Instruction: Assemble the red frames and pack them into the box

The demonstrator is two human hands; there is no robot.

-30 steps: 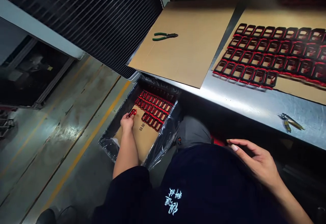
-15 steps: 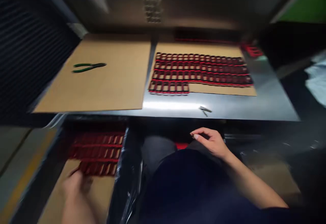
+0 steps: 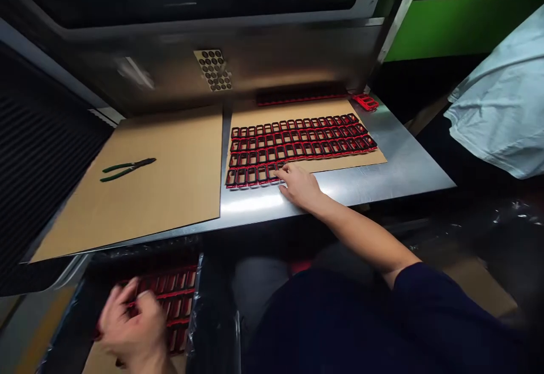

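The right hand [image 3: 300, 186] has reached the front row of frames [image 3: 247, 175] on the counter [image 3: 378, 180], shifting work there; the left hand [image 3: 136, 323] blurs over the box [image 3: 194, 306]. Neither grip's state can be told.

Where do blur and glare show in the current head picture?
Head view: bare left hand blurred; head view: pale glare on the silvery metal tabletop near its front edge; head view: green-handled metal pliers fairly sharp.
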